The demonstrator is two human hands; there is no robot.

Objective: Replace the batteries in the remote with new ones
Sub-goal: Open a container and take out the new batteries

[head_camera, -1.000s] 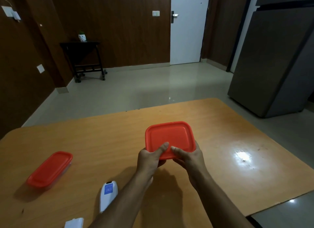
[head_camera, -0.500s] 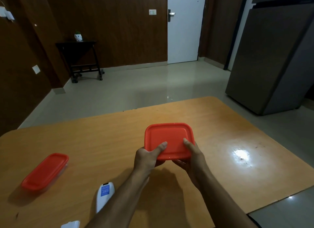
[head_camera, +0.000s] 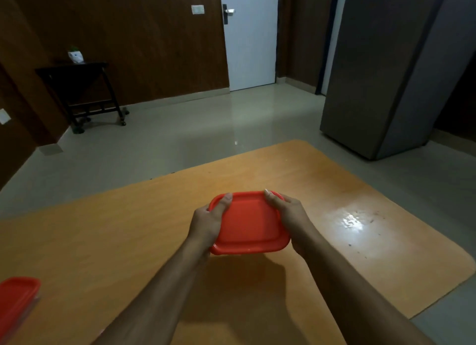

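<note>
Batteries are not visible; my guess is they sit inside the red-lidded box [head_camera: 248, 223] I hold just above the table [head_camera: 108, 231], centre frame. The remote is out of view too, so I cannot say where it lies.

My left hand [head_camera: 206, 226] clasps the box from 9 o'clock, thumb [head_camera: 223, 203] lying across the lid toward its 11 o'clock corner. My right hand [head_camera: 289, 217] clasps it from 3 o'clock, thumb [head_camera: 273, 199] reaching the 1 o'clock corner. Both hands are wrapped firmly around the sides.

To open it well, I should keep the box level, pin the base with my fingers underneath, and peel one corner of the lid upward (a slow lift, so nothing inside spills).

The lid is smooth orange-red plastic, a rounded square with a raised rim, fully seated. A second red-lidded box [head_camera: 16, 301] sits at 8 o'clock, cut off by the frame edge.
</note>
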